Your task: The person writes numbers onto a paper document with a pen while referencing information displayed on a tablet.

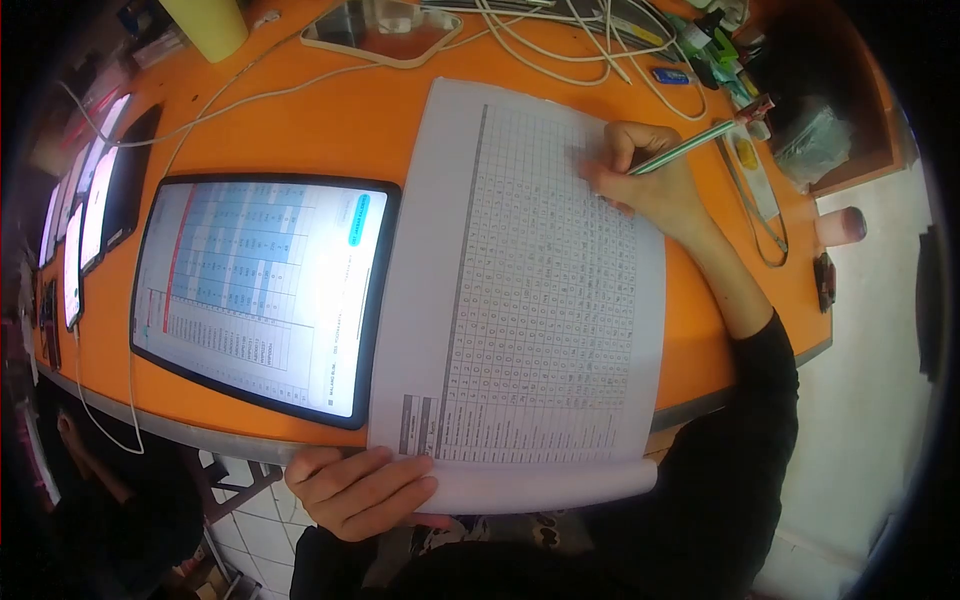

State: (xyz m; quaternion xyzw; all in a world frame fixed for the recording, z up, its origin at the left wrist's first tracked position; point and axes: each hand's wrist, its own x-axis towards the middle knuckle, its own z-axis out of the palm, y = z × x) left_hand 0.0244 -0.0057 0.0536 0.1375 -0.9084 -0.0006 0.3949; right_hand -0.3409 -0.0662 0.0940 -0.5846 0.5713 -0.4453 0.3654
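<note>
A large paper sheet point(409, 300) with a printed table, many cells filled in by hand, lies on the orange desk. Its near end curls into a roll over the desk edge. My left hand point(360, 490) is closed around the curled lower-left part of the paper, thumb out of sight. On the upper right of the sheet rests my right hand point(650, 180), gripping a green pen point(690, 147). The pen's writing tip is hidden behind my fingers. Left of the paper lies a tablet point(260, 290), its lit screen showing a spreadsheet.
White cables point(560, 45) tangle at the back beside a pale-framed device point(383, 32). A yellow cup point(208, 25) stands at the far left. Several lit phones point(90, 210) line the left side. Another person's hand point(75, 440) shows at lower left. A clear plastic bag point(815, 142) sits at right.
</note>
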